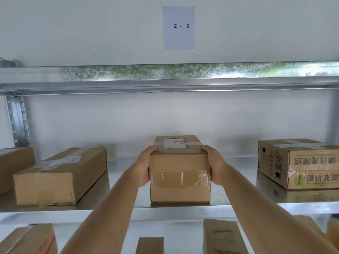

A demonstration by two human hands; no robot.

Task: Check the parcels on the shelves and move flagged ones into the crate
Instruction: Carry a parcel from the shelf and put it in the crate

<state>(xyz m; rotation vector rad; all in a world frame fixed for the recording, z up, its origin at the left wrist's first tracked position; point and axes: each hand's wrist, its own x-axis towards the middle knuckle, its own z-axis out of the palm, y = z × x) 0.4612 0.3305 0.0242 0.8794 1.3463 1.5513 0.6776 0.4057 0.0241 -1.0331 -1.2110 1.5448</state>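
A small brown cardboard parcel (179, 180) stands in the middle of the metal shelf (229, 208), near its front edge. A white shipping label (175, 143) lies on its top and clear tape runs across its front. My left hand (145, 165) grips the parcel's left side, fingers curled over the top edge. My right hand (214, 165) grips its right side the same way. No crate is in view.
A long flat box (60, 176) lies to the left, with another box (14, 162) at the far left. A printed carton (300, 162) sits to the right. Several boxes (222, 237) stand on the shelf below. A paper sign "2 - 3" (178, 28) hangs on the wall above.
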